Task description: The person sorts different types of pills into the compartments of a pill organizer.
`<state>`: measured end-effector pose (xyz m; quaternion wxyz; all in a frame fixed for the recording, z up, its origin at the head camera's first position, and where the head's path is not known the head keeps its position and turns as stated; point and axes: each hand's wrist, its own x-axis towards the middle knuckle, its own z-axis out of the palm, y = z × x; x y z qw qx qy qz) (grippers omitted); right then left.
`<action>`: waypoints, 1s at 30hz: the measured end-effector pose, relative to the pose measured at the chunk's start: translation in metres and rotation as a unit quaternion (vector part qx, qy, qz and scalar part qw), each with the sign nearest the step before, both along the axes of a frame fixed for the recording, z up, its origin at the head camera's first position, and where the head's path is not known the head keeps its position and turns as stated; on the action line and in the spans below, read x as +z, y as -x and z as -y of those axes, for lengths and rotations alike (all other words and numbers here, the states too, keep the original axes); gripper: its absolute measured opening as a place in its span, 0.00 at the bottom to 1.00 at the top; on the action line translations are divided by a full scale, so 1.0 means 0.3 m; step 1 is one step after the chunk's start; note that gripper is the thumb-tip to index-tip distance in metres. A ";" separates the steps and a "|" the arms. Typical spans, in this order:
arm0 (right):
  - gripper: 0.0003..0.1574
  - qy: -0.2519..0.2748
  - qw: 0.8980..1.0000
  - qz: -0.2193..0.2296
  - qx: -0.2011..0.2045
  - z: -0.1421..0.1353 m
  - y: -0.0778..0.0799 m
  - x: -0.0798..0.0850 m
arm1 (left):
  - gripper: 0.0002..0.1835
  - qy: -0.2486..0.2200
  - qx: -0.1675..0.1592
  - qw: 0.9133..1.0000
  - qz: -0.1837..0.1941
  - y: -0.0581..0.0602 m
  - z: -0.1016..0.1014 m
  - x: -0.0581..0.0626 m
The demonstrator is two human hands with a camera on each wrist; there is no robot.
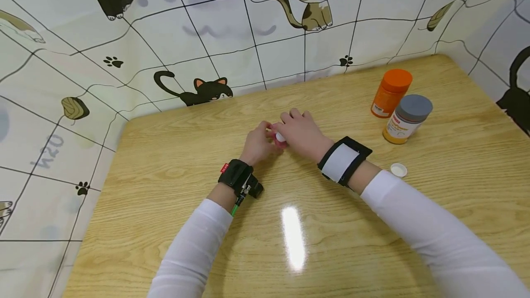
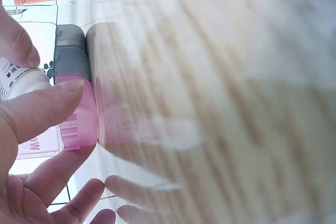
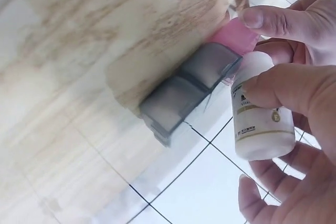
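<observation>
My left hand (image 1: 257, 145) pinches a pink and grey pill box (image 2: 81, 121) between thumb and fingers, gripping its pink end. The grey compartments (image 3: 173, 98) extend beyond the pink part, along the tabletop. My right hand (image 1: 301, 134) holds a small white pill bottle (image 3: 264, 129) with a printed label, tilted so its neck end meets the pink section. Both hands are close together near the back of the table, and from the head view they cover most of the box and bottle. The bottle's mouth is hidden.
An orange bottle (image 1: 391, 93) and a grey-lidded jar (image 1: 403, 121) stand to the right on the wooden table (image 1: 174, 187). A small white cap (image 1: 399, 170) lies in front of them, near my right forearm. A cat-patterned sheet (image 1: 232, 36) rises behind the table's back edge.
</observation>
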<state>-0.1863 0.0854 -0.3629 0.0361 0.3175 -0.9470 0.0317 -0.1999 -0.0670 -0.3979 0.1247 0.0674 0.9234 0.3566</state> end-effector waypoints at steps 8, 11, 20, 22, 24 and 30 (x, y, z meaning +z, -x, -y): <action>0.14 -0.052 0.996 -0.033 0.072 0.029 0.022 0.012 | 0.30 0.002 -0.013 1.000 -0.014 -0.001 0.006 -0.006; 0.11 -0.063 0.992 -0.047 0.096 0.037 0.032 0.010 | 0.31 0.008 -0.020 0.999 -0.024 -0.001 0.010 -0.006; 0.10 -0.075 0.988 -0.068 0.119 0.049 0.034 0.027 | 0.34 0.013 -0.036 0.998 -0.043 -0.001 0.009 0.004; 0.11 -0.077 0.988 -0.069 0.114 0.045 0.030 0.027 | 0.34 0.016 -0.036 0.998 -0.039 -0.002 0.008 0.004; 0.12 -0.085 0.989 -0.073 0.101 0.039 0.026 0.026 | 0.33 0.017 -0.035 0.999 -0.034 -0.002 0.007 0.004; 0.20 -0.116 0.990 -0.056 0.050 0.023 0.014 0.030 | 0.30 0.014 -0.020 1.000 -0.014 0.000 0.003 0.000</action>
